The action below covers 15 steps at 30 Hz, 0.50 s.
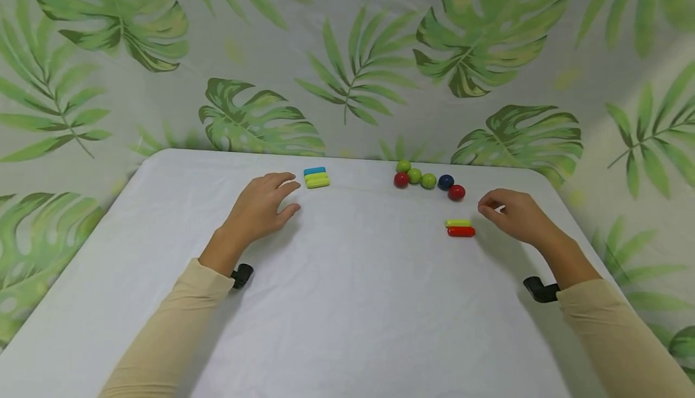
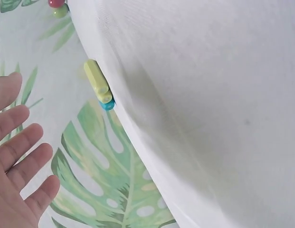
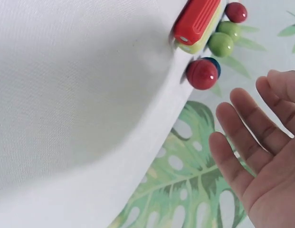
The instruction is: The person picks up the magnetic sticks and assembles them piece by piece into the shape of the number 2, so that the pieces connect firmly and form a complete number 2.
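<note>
My left hand (image 1: 264,205) hovers above the white table, its fingers spread and holding nothing. Just to its right lie a blue block (image 1: 315,170) and two yellow-green blocks (image 1: 317,180), small, elongated and side by side. On the right, my right hand (image 1: 513,214) is raised with loosely bent fingers and nothing between them; in the right wrist view its fingers (image 3: 247,128) are apart. Nearest to it are a yellow-green block (image 1: 458,223) and a red block (image 1: 461,232), lying against each other. A red ball (image 1: 456,192) sits just behind them.
Near the back edge are a dark blue ball (image 1: 446,182), another red ball (image 1: 401,180) and three green balls (image 1: 428,181). Behind the white table (image 1: 347,301) hangs a leaf-patterned cloth (image 1: 260,42). Black wrist cameras (image 1: 243,275) stick out beneath both wrists.
</note>
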Available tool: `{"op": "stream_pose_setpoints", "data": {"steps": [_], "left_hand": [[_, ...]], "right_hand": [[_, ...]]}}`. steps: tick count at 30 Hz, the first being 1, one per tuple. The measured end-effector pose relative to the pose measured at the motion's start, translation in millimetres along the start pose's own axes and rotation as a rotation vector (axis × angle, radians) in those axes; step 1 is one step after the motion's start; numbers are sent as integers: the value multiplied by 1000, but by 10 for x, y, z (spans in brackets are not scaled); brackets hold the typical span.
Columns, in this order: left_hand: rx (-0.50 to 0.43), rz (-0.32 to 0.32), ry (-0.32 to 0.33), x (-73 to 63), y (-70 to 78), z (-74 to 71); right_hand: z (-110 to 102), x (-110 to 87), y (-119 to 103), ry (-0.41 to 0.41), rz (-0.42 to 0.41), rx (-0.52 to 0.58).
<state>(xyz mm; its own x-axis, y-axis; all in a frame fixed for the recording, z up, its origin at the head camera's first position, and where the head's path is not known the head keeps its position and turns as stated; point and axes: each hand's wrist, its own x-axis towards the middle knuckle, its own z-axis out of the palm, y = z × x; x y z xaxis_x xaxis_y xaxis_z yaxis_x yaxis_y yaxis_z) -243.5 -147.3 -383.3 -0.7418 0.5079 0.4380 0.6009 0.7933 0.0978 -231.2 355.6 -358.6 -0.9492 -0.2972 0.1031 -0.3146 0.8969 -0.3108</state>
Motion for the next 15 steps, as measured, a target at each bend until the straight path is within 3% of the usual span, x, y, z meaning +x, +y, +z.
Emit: {"op": "stream_pose_setpoints", "data": {"steps": [7,15], "left_hand": [[10,-21,-23,29,76,31],[-50,-30,-43,182,248,224]], "right_hand": [[15,53,-59,-23,0,-37],[84,243,-241,-22,-44,-9]]}}
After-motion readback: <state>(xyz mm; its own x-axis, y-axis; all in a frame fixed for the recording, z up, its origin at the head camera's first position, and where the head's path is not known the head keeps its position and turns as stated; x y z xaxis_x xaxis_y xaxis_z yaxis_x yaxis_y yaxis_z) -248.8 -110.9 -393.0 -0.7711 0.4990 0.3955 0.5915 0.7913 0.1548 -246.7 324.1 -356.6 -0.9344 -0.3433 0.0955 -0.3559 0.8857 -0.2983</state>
